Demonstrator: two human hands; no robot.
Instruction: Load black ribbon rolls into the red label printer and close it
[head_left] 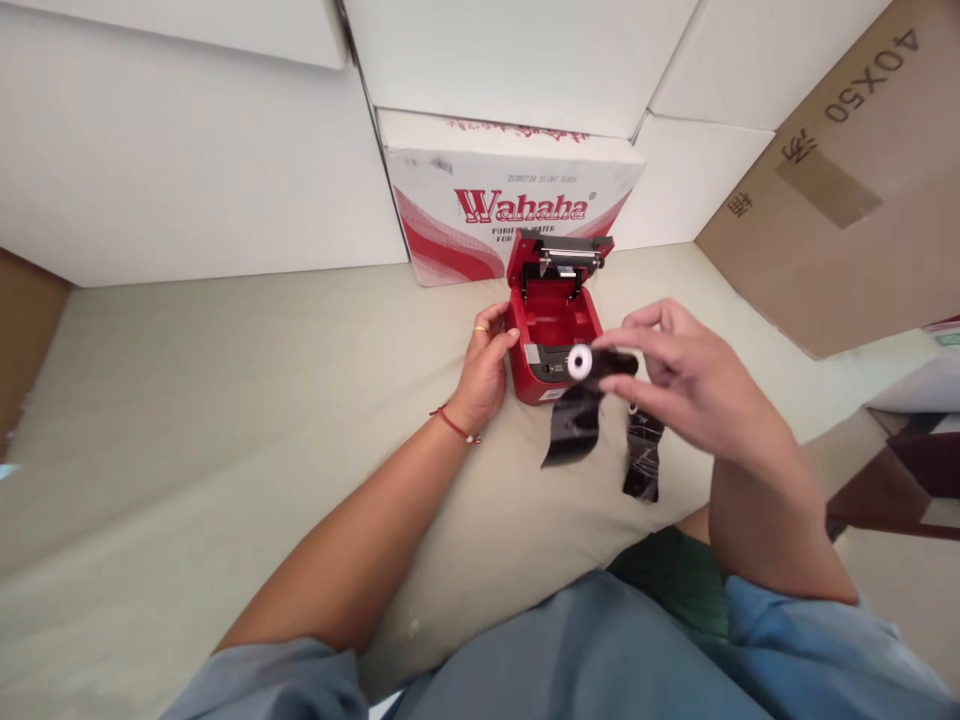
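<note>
Ribbon roll (pixel 579 362) pinched between thumb and fingers of right hand (pixel 686 375), black strip dangling below.

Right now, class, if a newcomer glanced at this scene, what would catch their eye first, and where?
Probably the bright red device, standing lid-up on the pale surface, left hand at its side. Next, the shiny black roll with a white core end, pinched in the right hand at the device's near right. Behind stands the "Wahaha" box.
</note>
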